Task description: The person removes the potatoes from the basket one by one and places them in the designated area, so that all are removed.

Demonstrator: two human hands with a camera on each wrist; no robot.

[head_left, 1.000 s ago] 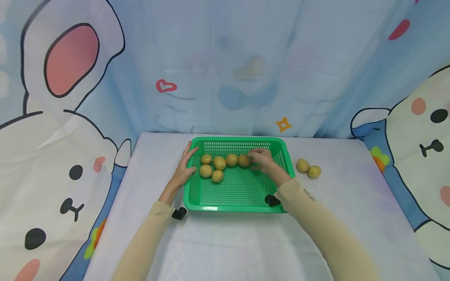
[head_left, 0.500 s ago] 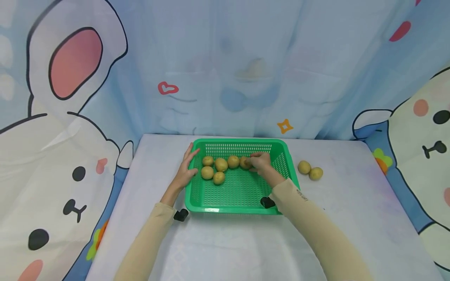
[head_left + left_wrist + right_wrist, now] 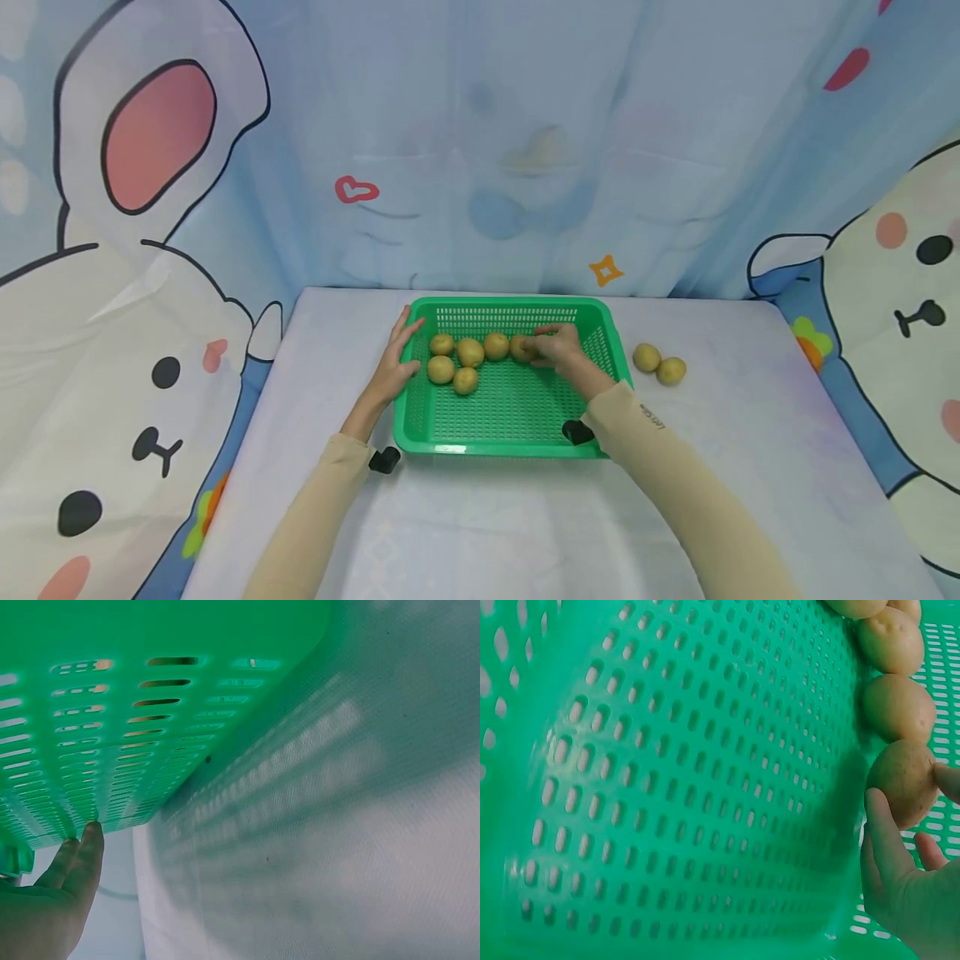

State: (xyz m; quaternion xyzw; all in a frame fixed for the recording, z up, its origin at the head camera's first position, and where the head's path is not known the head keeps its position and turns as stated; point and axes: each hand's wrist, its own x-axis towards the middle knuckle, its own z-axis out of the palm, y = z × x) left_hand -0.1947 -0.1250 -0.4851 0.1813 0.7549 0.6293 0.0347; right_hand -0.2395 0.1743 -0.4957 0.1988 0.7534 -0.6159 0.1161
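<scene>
A green plastic basket [image 3: 510,451] stands in the middle of the table and holds several yellow potatoes. My right hand [image 3: 542,347] is inside it and pinches the rightmost potato [image 3: 521,347] of the back row. In the right wrist view the thumb [image 3: 883,832] lies along that potato [image 3: 901,780], with a finger on its other side. My left hand [image 3: 408,342] rests with straight fingers against the outside of the basket's left wall; the left wrist view shows the fingers [image 3: 84,855] touching the slotted wall [image 3: 112,712].
Two more potatoes [image 3: 646,357] [image 3: 671,371] lie on the white tablecloth [image 3: 510,517] just right of the basket. A cartoon-printed curtain [image 3: 480,150] hangs behind and beside the table. Small black wrist cameras [image 3: 384,459] sit on both sleeves.
The right hand has barely shifted and stays on the rightmost potato of the row. The left hand has stayed on the basket's wall.
</scene>
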